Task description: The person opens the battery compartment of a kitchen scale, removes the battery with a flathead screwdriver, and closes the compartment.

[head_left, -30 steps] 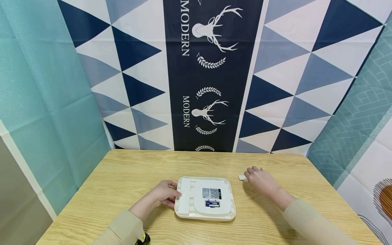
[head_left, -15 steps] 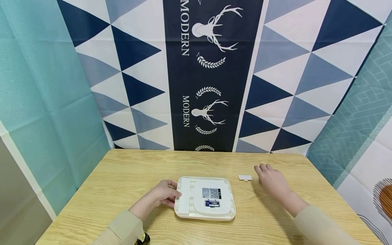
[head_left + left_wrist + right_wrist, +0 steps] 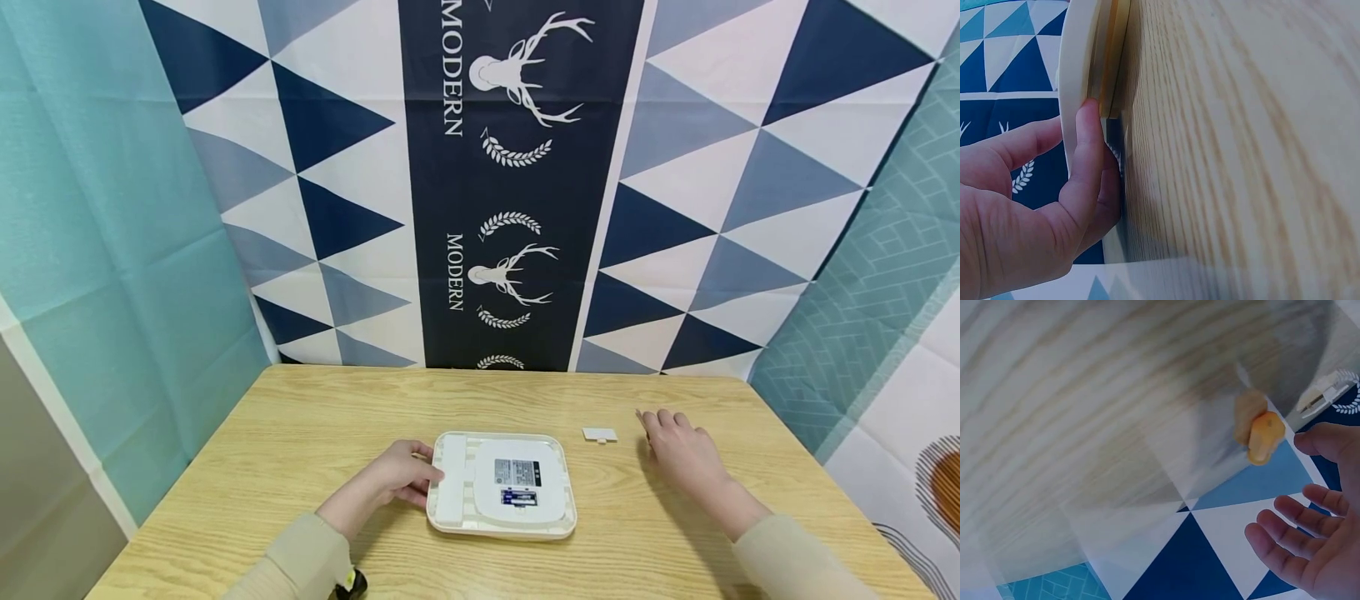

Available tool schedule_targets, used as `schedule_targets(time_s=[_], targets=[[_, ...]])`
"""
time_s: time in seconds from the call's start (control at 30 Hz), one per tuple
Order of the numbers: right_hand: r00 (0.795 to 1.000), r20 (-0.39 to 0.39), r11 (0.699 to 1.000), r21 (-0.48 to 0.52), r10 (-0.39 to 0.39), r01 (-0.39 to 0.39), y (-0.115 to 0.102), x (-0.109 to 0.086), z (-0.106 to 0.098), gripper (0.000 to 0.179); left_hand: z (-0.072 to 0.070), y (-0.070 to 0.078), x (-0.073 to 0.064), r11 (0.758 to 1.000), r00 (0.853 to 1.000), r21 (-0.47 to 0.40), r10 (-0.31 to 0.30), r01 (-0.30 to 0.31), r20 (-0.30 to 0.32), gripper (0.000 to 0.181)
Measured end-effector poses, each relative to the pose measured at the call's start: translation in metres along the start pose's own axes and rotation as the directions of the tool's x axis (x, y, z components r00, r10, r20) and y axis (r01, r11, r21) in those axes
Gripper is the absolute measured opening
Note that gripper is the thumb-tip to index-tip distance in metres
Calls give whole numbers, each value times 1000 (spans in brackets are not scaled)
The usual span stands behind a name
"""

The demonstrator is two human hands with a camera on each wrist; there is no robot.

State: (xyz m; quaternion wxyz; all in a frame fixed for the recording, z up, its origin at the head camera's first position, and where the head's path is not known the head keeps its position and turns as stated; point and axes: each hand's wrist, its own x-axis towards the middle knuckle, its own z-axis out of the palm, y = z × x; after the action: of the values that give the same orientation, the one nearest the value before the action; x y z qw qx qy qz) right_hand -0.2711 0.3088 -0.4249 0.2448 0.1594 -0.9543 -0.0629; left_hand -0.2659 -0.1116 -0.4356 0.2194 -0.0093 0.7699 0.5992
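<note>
1. The main change is on the right: the bare right hand point(image 3: 686, 454) has moved off the small white rectangular plastic cover with its little tab point(image 3: 600, 434) and is now farther to the right, apart from it. The cover lies alone on the light wood-grain table point(image 3: 322, 417), where it was.
2. In the right wrist view that hand is empty, its fingers loose and spread. A small rounded orange-and-tan thing point(image 3: 1266, 439) lies just beside the thumb; the blur hides what it is. A thin dark sliver point(image 3: 640, 414) by the fingertips in the head view may be the same thing — I cannot tell.
3. The bare left hand point(image 3: 397, 475) has not shifted: it grips the left edge of the white rounded-rectangle plastic device point(image 3: 489, 490), thumb over the rim.
4. The device, underside up, is in front of the person, between the hands, with its blue-and-silver batteries point(image 3: 516, 497) exposed.
5. For the work, I judge this means the cover is set aside — batteries bare, device steadied, right hand free.
</note>
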Motion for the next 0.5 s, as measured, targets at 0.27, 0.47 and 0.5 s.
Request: schedule_targets(time_s=[0.27,0.47,0.5], targets=[[999,43,1000,1,23,-23,1,-2,6,45,0,1,-1,1000,1000,-8,-2,3,4,44],[998,50,999,-4,34,-34,3,-2,10,26,0,0,-1,1000,1000,-13,5,-5,8,44],[998,57,999,-5,38,-38,3,-2,10,24,-1,0,-1,1000,1000,-13,7,-7,8,44]])
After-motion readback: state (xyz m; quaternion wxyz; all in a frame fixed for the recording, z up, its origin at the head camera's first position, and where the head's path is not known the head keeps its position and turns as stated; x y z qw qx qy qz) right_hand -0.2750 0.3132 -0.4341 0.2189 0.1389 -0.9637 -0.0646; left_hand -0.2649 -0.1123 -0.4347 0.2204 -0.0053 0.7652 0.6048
